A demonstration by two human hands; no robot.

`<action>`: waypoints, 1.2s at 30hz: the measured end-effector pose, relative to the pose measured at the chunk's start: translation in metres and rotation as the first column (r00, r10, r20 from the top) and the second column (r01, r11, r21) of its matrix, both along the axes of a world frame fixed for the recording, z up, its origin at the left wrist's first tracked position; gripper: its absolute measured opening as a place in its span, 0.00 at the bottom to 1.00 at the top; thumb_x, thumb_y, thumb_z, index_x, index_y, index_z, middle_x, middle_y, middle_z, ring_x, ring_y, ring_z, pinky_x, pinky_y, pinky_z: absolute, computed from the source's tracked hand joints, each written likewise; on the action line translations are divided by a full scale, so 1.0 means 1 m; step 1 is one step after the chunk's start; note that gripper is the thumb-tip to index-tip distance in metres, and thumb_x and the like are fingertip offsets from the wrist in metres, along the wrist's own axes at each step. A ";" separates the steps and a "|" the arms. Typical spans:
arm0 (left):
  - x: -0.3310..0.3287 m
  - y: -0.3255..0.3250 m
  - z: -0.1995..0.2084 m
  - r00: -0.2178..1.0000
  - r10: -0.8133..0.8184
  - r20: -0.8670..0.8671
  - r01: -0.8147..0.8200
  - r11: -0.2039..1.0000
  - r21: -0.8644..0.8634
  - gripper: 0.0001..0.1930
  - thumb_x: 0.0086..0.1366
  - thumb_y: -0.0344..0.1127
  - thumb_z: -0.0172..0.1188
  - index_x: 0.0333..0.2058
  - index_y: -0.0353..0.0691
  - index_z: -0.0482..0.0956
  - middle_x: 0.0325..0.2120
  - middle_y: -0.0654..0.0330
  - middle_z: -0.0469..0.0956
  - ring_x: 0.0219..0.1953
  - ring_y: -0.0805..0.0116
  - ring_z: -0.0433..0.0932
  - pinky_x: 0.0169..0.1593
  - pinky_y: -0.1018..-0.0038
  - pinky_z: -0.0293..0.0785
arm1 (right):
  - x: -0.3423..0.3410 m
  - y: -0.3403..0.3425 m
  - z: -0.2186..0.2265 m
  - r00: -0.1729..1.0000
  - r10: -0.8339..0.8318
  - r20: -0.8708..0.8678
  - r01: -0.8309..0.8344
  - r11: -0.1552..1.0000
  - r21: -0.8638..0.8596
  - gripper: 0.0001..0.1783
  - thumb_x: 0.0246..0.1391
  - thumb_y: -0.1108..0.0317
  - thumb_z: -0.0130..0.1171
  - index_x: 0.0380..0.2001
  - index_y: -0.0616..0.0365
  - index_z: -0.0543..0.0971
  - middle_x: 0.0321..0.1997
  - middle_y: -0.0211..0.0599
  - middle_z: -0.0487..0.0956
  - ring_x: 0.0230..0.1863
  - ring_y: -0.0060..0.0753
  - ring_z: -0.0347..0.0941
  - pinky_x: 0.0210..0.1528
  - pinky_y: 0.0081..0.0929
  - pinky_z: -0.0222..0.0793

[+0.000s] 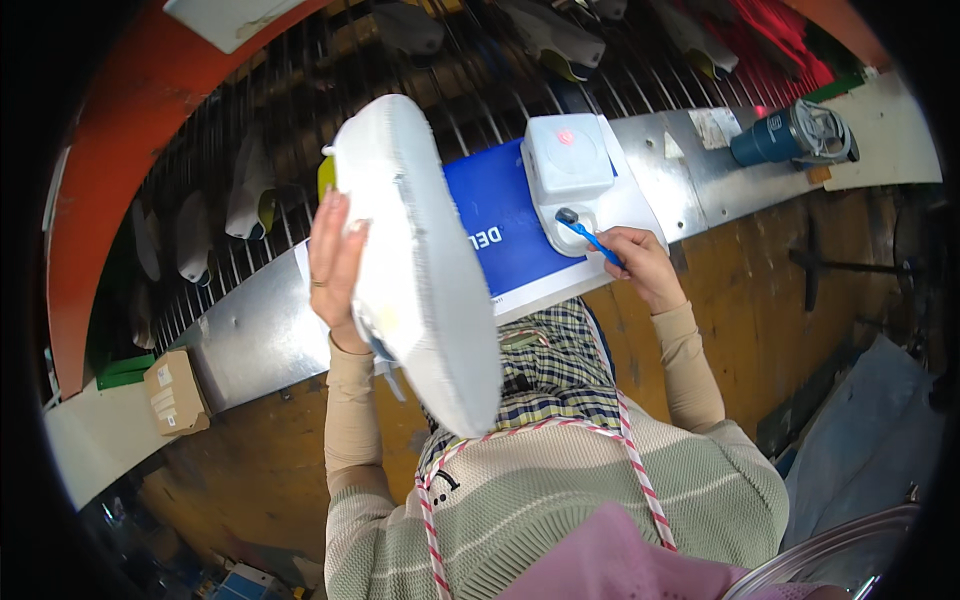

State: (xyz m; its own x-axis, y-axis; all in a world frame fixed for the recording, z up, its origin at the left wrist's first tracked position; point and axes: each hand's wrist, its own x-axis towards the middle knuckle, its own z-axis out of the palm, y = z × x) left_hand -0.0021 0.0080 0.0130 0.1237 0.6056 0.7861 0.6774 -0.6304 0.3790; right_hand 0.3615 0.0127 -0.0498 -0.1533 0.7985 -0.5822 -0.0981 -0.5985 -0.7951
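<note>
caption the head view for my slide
Left hand holds a white shoe-shaped piece; right hand, a blue brush at a white container.

The one view is a wide fisheye from the left of two cameras worn on the person's head, looking steeply down past the sweater (540,480) and lap to the surface (260,355) ahead. It sits near enough that the white shoe (415,250) looms large left of centre and the fingers (325,250) of both hands show, while its breadth takes in a cardboard box (178,395) at left and a cup (768,140) at right, with the orange frame (125,150) bending along the dark rim.
</note>
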 end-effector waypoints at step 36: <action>0.010 -0.013 0.046 0.987 -0.036 -0.160 0.070 0.975 0.212 0.21 0.51 0.36 0.73 0.44 0.63 0.79 0.58 0.62 0.71 0.63 0.44 0.68 0.64 0.57 0.75 | -0.088 0.049 0.152 0.926 -0.282 0.249 -0.271 -0.041 0.962 0.15 0.41 0.78 0.74 0.36 0.61 0.87 0.36 0.32 0.71 0.26 0.17 0.65 0.26 0.14 0.60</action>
State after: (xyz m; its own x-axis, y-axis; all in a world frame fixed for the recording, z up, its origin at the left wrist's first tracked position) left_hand 0.0077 -0.0052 0.0589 0.2809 0.4126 0.8665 0.6802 -0.7225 0.1235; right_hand 0.2738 0.0619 0.1019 -0.2065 0.5689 0.7960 0.2790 0.8140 -0.5094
